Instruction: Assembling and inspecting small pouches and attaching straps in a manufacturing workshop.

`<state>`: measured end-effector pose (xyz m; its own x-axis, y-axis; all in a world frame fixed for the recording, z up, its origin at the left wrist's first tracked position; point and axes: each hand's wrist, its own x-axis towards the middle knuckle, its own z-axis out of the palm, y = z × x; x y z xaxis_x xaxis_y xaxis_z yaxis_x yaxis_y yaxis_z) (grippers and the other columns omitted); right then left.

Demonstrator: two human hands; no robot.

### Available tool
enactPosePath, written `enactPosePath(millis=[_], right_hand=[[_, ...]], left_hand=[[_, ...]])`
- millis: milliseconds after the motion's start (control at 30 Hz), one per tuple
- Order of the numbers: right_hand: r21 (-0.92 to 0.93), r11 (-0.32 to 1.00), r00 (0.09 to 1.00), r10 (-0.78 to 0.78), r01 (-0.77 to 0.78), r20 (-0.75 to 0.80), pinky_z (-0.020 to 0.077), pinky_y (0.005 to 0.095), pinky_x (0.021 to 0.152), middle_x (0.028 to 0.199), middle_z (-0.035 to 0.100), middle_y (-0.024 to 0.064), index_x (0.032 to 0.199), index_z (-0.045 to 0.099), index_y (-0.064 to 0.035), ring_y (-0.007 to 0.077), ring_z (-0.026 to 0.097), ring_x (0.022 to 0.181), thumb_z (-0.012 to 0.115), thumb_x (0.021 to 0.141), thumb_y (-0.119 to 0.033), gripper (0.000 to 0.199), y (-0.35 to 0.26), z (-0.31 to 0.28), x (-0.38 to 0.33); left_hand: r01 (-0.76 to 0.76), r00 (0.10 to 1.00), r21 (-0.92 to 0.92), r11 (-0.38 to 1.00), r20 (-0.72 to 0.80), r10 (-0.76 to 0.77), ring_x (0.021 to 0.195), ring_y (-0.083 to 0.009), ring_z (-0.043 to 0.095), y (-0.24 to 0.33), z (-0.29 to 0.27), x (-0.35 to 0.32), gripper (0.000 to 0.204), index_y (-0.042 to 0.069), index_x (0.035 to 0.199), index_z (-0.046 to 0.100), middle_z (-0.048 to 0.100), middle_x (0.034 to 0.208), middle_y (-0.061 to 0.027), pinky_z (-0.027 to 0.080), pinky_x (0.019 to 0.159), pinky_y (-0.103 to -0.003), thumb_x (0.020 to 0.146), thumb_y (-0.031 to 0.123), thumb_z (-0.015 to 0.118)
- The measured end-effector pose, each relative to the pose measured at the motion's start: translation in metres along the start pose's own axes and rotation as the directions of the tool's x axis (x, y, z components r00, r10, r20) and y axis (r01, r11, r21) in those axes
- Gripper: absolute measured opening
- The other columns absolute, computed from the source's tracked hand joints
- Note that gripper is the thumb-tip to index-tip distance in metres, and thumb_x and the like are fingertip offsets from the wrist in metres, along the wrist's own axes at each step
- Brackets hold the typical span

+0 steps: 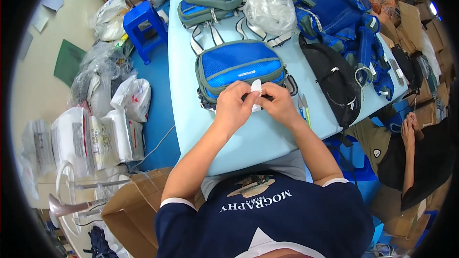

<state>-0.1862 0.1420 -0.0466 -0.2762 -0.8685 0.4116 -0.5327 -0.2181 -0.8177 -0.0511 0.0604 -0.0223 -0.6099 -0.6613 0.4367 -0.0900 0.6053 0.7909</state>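
Left hand (232, 104) and right hand (278, 104) meet in my head view, their fingertips pinched together on a small white piece (256, 86), its rounded end poking up between them. My thumbs and fingers are closed on it, and both wrists angle inward from the near edge. Just under my fingertips lies the near edge of a blue bag (241, 65), flat on the pale surface (224, 150), with grey trim. Its straps (216, 34) spread away from me on the far side.

Beyond them sit more bags (210, 1), one on top of another, and beside those a crumpled clear plastic bag (270, 12). Farther right is a heap of blue packs (334, 12), with a black bag (332, 79) nearer me. Slim pointed tools (306, 111) lie just right of my right hand.

Off the surface to my left stands a blue stool (145, 25); wrapped packages (74, 138) and an open carton (138, 205) are nearer me. On my right, a co-worker in black (430, 157) sits with hands together.
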Motion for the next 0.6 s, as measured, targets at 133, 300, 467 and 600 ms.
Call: enactPosePath(millis=[133, 300, 467, 600], right_hand=[[0.012, 0.993, 0.993, 0.116, -0.116, 0.008, 0.0447, 0.0344, 0.064, 0.078, 0.059, 0.0083, 0.082, 0.06, -0.0025, 0.0247, 0.058, 0.073, 0.071, 0.073, -0.017, 0.02, -0.002, 0.001, -0.004], [-0.147, 0.981, 0.991, 0.13, -0.124, 0.034, 0.0456, 0.0364, 0.068, 0.081, 0.061, 0.0083, 0.079, 0.056, -0.0051, 0.0259, 0.06, 0.078, 0.072, 0.072, -0.025, 0.026, -0.002, -0.004, -0.007], [-0.184, 0.983, 0.981, 0.027, 0.009, 0.193, 0.0456, 0.0394, 0.077, 0.089, 0.062, 0.0091, 0.096, 0.059, -0.0072, 0.0282, 0.058, 0.088, 0.071, 0.073, -0.022, 0.03, 0.009, -0.017, -0.008], [-0.199, 0.968, 0.957, -0.095, 0.153, 0.273, 0.0421, 0.0402, 0.082, 0.096, 0.061, 0.009, 0.1, 0.059, -0.0075, 0.0286, 0.055, 0.096, 0.071, 0.069, -0.016, 0.035, 0.007, -0.015, -0.017]], left_hand=[[0.081, 0.989, -0.093, 0.992, -0.113, -0.092, 0.063, -0.0214, 0.056, -0.006, 0.01, -0.007, 0.009, 0.0, 0.073, 0.058, 0.057, 0.07, -0.0098, 0.043, 0.056, -0.031, 0.075, 0.005, 0.066], [0.029, 0.984, -0.12, 0.992, -0.169, -0.049, 0.064, -0.0189, 0.055, -0.008, 0.019, -0.016, 0.01, 0.0, 0.074, 0.057, 0.059, 0.074, -0.0085, 0.044, 0.059, -0.029, 0.076, 0.004, 0.066], [0.043, 0.999, -0.189, 0.981, 0.027, -0.039, 0.075, -0.018, 0.059, -0.009, 0.007, -0.022, 0.014, 0.001, 0.085, 0.062, 0.062, 0.084, -0.0083, 0.046, 0.066, -0.027, 0.076, 0.009, 0.069], [0.152, 0.938, 0.233, 0.96, 0.272, -0.215, 0.086, -0.0256, 0.061, 0.008, -0.008, -0.028, 0.035, 0.002, 0.101, 0.06, 0.064, 0.091, -0.012, 0.046, 0.075, -0.035, 0.072, 0.016, 0.073]])
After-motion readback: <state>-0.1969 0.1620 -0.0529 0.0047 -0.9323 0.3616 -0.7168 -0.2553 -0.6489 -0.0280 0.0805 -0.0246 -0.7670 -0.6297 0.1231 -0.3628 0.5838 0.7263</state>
